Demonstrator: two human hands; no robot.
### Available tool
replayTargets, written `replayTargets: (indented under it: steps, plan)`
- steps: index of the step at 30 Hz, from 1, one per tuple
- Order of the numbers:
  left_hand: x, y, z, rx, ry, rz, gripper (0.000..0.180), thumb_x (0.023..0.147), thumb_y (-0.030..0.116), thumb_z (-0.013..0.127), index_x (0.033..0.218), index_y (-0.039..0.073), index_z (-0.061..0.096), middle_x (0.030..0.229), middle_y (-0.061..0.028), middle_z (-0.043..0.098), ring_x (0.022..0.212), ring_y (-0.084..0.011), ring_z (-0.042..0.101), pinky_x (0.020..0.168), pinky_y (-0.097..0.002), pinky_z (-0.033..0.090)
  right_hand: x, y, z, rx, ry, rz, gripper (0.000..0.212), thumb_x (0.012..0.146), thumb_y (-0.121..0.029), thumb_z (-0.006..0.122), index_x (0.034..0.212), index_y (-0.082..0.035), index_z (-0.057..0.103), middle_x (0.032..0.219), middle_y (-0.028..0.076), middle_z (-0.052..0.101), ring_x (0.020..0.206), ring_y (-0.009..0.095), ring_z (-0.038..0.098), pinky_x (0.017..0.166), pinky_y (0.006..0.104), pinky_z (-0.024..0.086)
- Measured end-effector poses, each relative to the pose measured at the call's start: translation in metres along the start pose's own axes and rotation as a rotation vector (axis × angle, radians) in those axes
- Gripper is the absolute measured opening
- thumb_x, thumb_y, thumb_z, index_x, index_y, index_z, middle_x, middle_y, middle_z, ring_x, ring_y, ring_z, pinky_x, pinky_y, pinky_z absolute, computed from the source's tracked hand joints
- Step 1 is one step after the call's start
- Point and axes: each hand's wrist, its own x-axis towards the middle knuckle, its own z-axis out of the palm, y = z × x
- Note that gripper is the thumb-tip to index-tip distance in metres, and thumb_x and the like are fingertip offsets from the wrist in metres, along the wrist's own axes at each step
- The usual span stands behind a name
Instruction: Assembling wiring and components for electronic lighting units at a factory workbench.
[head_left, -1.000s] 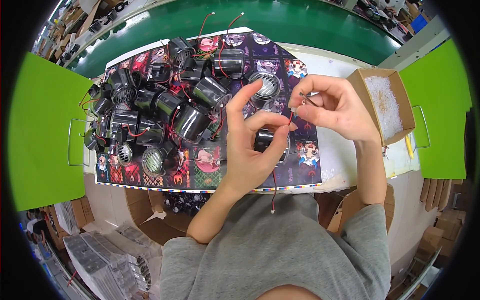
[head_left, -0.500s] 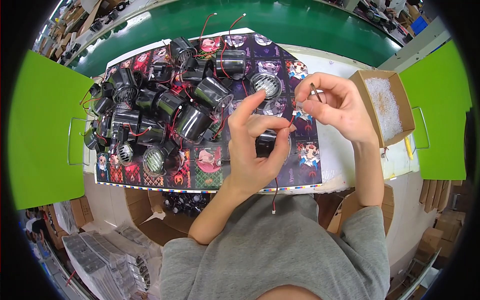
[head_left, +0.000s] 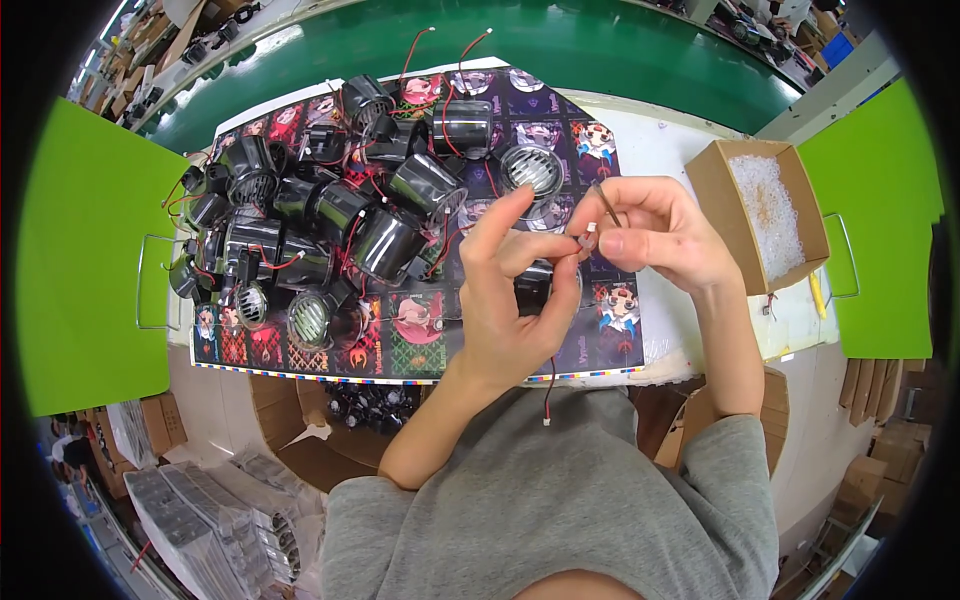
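Note:
My left hand (head_left: 515, 290) pinches a short red-and-black wire (head_left: 575, 243) between thumb and forefinger. A small white connector (head_left: 591, 228) shows at the wire's end, right by the fingertips of my right hand (head_left: 650, 235). That hand is closed around a thin dark metal tool (head_left: 606, 203), which slants up from its fingers; a small clear piece may also be in its pinch. Partly hidden behind my left hand lies a black cylindrical housing (head_left: 533, 290). Beyond my fingers sits another housing with a slatted clear face (head_left: 532, 172).
Many glossy black housings (head_left: 390, 245) with red-and-black wires are heaped on the left of the printed mat (head_left: 415, 355). To the right stands a cardboard box (head_left: 815, 235) of small clear pieces, with a yellow tool (head_left: 817, 297) beside it. One wire (head_left: 549, 395) hangs over the front edge.
My right hand has moved left and slightly down, bringing the tool and its fingertips up to the wire end. My left hand has stayed nearly in place.

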Motion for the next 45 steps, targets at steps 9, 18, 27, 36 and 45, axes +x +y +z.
replayTargets:
  steps: [9, 18, 27, 36, 45]
  plan:
    - [0.001, 0.006, -0.003, -0.019, -0.038, -0.066, 0.053, 0.074, -0.004, 0.061, 0.12, -0.005, 0.034, 0.11, -0.0157, 0.051, 0.08, -0.0181, 0.06, 0.077, -0.0297, 0.044, 0.002, 0.008, 0.006, -0.13, 0.063, -0.179, 0.013, 0.08, -0.007, 0.065, 0.089, 0.002, 0.063, 0.079, 0.001, 0.059, 0.061, 0.002, 0.044, 0.054, 0.0178, 0.035]
    - [0.001, 0.03, -0.021, 0.774, -0.292, -0.14, 0.071, 0.065, 0.025, 0.072, 0.127, 0.007, 0.041, 0.113, -0.0048, 0.051, 0.106, -0.0224, 0.046, 0.092, -0.0485, 0.024, -0.012, -0.013, 0.036, -0.98, 0.339, -0.541, 0.014, 0.068, -0.003, 0.071, 0.08, -0.001, 0.064, 0.073, 0.006, 0.053, 0.06, 0.015, 0.053, 0.052, 0.025, 0.042]
    - [-0.014, 0.009, -0.01, 0.742, -0.183, -0.05, 0.045, 0.068, 0.017, 0.068, 0.11, 0.005, 0.056, 0.101, -0.0159, 0.05, 0.092, -0.0315, 0.051, 0.076, -0.0408, 0.042, -0.002, -0.004, 0.043, -1.059, 0.441, -0.634, 0.014, 0.067, -0.002, 0.072, 0.079, -0.002, 0.065, 0.075, 0.004, 0.055, 0.059, 0.007, 0.049, 0.045, 0.0189, 0.034]
    - [-0.011, -0.008, 0.007, 0.335, -0.124, -0.317, 0.044, 0.072, 0.002, 0.056, 0.116, 0.003, 0.053, 0.11, -0.0202, 0.049, 0.098, -0.0349, 0.051, 0.083, -0.039, 0.042, -0.003, 0.003, 0.034, -0.978, 0.545, -0.55, 0.011, 0.07, -0.003, 0.07, 0.077, -0.001, 0.061, 0.071, 0.003, 0.054, 0.053, 0.01, 0.047, 0.046, 0.023, 0.037]
    - [-0.023, -0.003, 0.02, 0.802, -0.177, -0.162, 0.052, 0.074, 0.018, 0.059, 0.125, 0.016, 0.049, 0.105, -0.017, 0.042, 0.097, -0.0301, 0.038, 0.084, -0.0403, 0.032, -0.011, 0.011, 0.023, -0.859, 0.575, -0.559, 0.011, 0.07, -0.003, 0.071, 0.076, -0.001, 0.061, 0.069, 0.0, 0.053, 0.048, 0.003, 0.034, 0.042, 0.0191, 0.025]
